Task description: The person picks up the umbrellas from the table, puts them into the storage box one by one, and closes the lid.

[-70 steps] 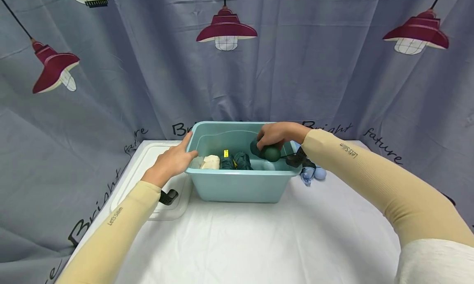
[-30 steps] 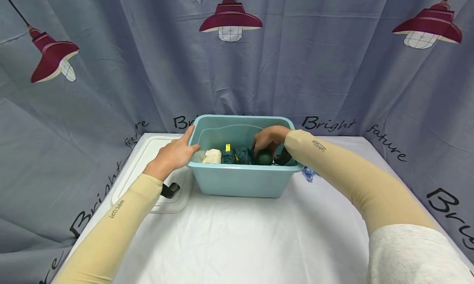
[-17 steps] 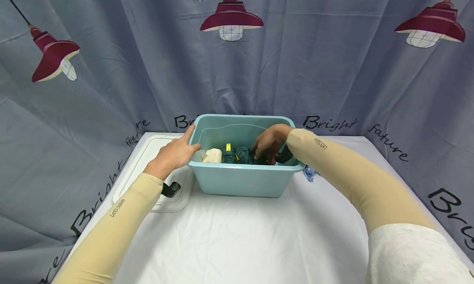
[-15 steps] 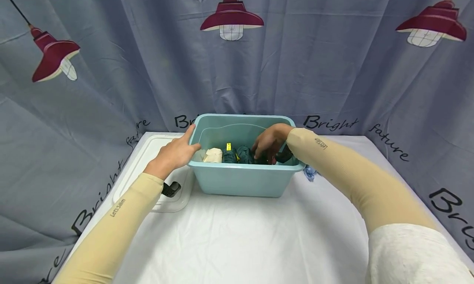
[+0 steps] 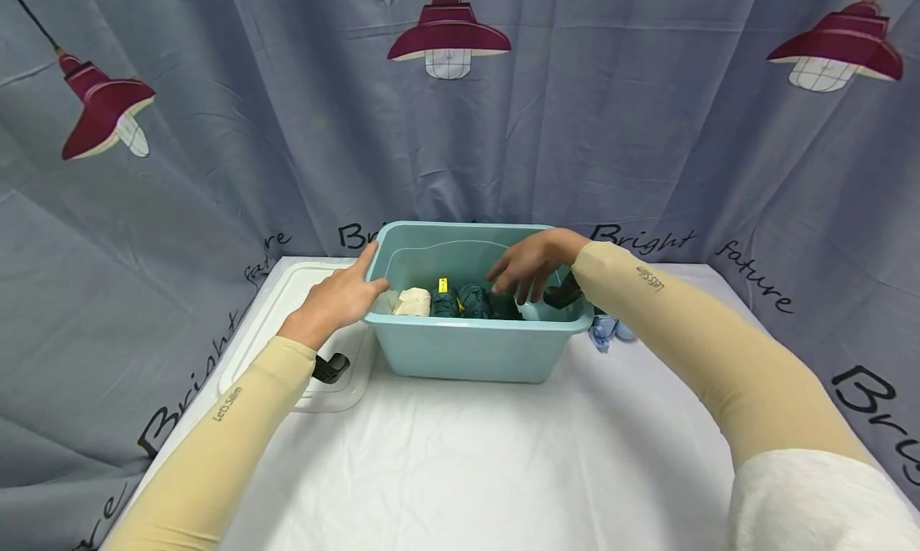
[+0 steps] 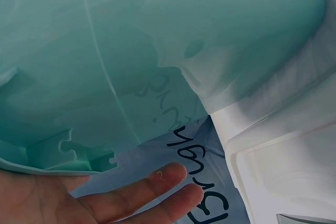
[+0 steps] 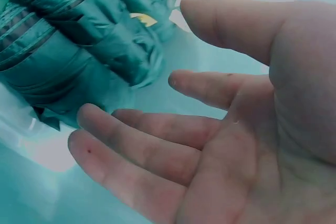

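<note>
Inside the teal plastic bin (image 5: 470,351) several dark green folded umbrellas (image 5: 474,301) lie side by side, one bearing a yellow tag (image 5: 442,285). A cream bundle (image 5: 413,302) sits at their left. My right hand (image 5: 533,262) hovers over the bin's right part, fingers spread and holding nothing. In the right wrist view its palm shows bare beside the green umbrellas (image 7: 84,30), fingertips close to the nearest one. My left hand (image 5: 336,305) rests at the bin's left rim. Its fingers (image 6: 142,188) extend straight past the rim in the left wrist view.
A white lid (image 5: 305,287) lies on the white-covered table (image 5: 460,463) left of the bin, partly under my left arm. Light blue bundles (image 5: 607,331) lie just right of the bin, partly hidden by my right arm. A grey curtain (image 5: 460,152) hangs behind.
My right hand lowered a dark green folded umbrella into the bin beside the others and let go. It has since risen slightly to the right. My left hand stays at the rim.
</note>
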`<state>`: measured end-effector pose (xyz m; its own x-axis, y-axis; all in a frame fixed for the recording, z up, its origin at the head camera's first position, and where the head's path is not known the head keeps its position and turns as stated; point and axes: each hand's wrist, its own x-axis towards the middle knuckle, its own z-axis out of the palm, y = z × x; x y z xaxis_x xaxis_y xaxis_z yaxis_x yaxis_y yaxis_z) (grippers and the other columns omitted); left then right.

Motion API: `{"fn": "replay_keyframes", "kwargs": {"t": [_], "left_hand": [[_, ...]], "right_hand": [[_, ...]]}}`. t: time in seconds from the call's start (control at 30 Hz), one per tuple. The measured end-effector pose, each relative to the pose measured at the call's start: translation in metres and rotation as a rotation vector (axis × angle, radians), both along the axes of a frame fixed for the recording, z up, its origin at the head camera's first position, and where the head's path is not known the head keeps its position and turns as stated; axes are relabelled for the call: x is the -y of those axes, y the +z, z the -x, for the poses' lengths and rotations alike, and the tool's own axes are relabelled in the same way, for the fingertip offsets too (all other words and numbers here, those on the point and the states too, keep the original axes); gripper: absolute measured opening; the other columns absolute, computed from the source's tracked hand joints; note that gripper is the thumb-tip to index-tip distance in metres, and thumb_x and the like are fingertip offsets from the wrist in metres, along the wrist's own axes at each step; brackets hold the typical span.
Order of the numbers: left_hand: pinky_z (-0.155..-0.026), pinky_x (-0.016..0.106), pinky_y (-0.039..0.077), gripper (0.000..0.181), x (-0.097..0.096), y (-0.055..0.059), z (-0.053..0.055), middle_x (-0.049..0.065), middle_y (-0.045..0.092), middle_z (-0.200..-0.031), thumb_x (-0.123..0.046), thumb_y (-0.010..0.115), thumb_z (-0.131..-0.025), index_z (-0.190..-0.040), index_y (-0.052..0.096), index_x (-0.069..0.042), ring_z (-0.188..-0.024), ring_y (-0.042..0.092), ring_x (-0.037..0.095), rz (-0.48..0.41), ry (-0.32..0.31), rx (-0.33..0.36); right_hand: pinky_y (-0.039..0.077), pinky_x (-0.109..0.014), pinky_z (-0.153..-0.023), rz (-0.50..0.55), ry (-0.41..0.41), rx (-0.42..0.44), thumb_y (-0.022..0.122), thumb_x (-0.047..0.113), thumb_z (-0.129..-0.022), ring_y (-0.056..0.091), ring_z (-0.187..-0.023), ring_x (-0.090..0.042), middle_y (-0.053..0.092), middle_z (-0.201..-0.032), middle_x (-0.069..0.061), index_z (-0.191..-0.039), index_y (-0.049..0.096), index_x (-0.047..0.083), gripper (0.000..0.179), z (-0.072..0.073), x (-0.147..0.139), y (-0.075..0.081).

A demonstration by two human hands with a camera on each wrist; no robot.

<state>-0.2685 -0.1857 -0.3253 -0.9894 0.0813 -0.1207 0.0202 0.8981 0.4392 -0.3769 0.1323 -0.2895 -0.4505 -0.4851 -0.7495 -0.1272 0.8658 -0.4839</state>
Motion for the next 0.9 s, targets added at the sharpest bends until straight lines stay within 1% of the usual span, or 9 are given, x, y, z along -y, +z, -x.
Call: {"fn": "replay_keyframes", "kwargs": {"t": [0.07,0.2,0.3,0.4,0.53,0.67,0.73,0.9], "left_hand": [[-0.099,0.063,0.042,0.078,0.0,0.0,0.0,0.018,0.037,-0.16,-0.049,0.036,-0.098,-0.161,-0.011,-0.04,-0.129,0.053,0.041,0.002,-0.001,-0.001],[-0.098,0.063,0.042,0.078,-0.001,0.001,0.001,0.018,0.038,-0.159,-0.049,0.036,-0.099,-0.16,-0.011,-0.04,-0.13,0.053,0.042,0.0,-0.005,-0.011],[-0.099,0.064,0.042,0.078,-0.002,0.002,0.0,0.018,0.037,-0.16,-0.05,0.036,-0.098,-0.16,-0.011,-0.041,-0.132,0.052,0.041,-0.001,-0.006,-0.009],[-0.098,0.064,0.042,0.078,-0.002,0.003,0.0,0.018,0.035,-0.161,-0.05,0.035,-0.099,-0.16,-0.011,-0.039,-0.133,0.05,0.042,0.001,-0.007,-0.003],[-0.097,0.064,0.043,0.077,-0.002,0.003,-0.002,0.019,0.036,-0.16,-0.049,0.035,-0.099,-0.16,-0.011,-0.039,-0.131,0.052,0.043,0.0,-0.007,-0.003],[-0.094,0.062,0.044,0.077,-0.003,0.002,-0.002,0.02,0.038,-0.159,-0.049,0.035,-0.099,-0.16,-0.012,-0.041,-0.127,0.055,0.042,0.0,-0.009,-0.005],[-0.093,0.061,0.045,0.077,-0.003,0.001,-0.002,0.02,0.038,-0.159,-0.049,0.035,-0.099,-0.16,-0.012,-0.041,-0.125,0.056,0.042,0.004,-0.007,-0.008],[-0.097,0.064,0.042,0.077,-0.003,-0.001,-0.003,0.019,0.037,-0.16,-0.049,0.035,-0.099,-0.16,-0.012,-0.04,-0.131,0.052,0.043,0.011,-0.004,-0.016]], "right_hand": [[0.047,-0.05,-0.106,0.029,0.008,-0.038,0.051,0.031,-0.106,0.049,-0.137,-0.042,0.032,-0.161,-0.022,-0.162,0.02,0.008,0.068,-0.003,-0.004,0.007],[0.05,-0.045,-0.102,0.073,0.0,-0.145,0.052,0.033,-0.105,0.053,-0.134,-0.037,0.039,-0.158,-0.019,-0.16,0.028,0.011,0.064,-0.013,-0.013,0.024],[0.05,-0.045,-0.103,0.112,-0.028,-0.209,0.053,0.033,-0.104,0.055,-0.133,-0.034,0.042,-0.156,-0.018,-0.158,0.033,0.014,0.061,-0.02,-0.022,0.036],[0.049,-0.046,-0.104,0.155,-0.037,-0.257,0.054,0.034,-0.104,0.054,-0.133,-0.035,0.042,-0.156,-0.018,-0.158,0.034,0.014,0.06,-0.026,-0.032,0.045],[0.05,-0.047,-0.103,0.189,-0.046,-0.301,0.056,0.036,-0.103,0.054,-0.134,-0.034,0.044,-0.156,-0.016,-0.157,0.036,0.014,0.062,-0.032,-0.048,0.051],[0.05,-0.046,-0.103,0.222,-0.082,-0.318,0.058,0.036,-0.102,0.054,-0.134,-0.033,0.047,-0.153,-0.014,-0.157,0.036,0.014,0.063,-0.037,-0.065,0.054],[0.05,-0.046,-0.104,0.248,-0.098,-0.325,0.057,0.036,-0.102,0.053,-0.134,-0.034,0.047,-0.153,-0.016,-0.157,0.036,0.013,0.063,-0.039,-0.073,0.056],[0.051,-0.043,-0.102,0.306,-0.139,-0.373,0.058,0.037,-0.102,0.053,-0.135,-0.034,0.046,-0.154,-0.017,-0.157,0.037,0.014,0.063,-0.046,-0.09,0.059]]}}
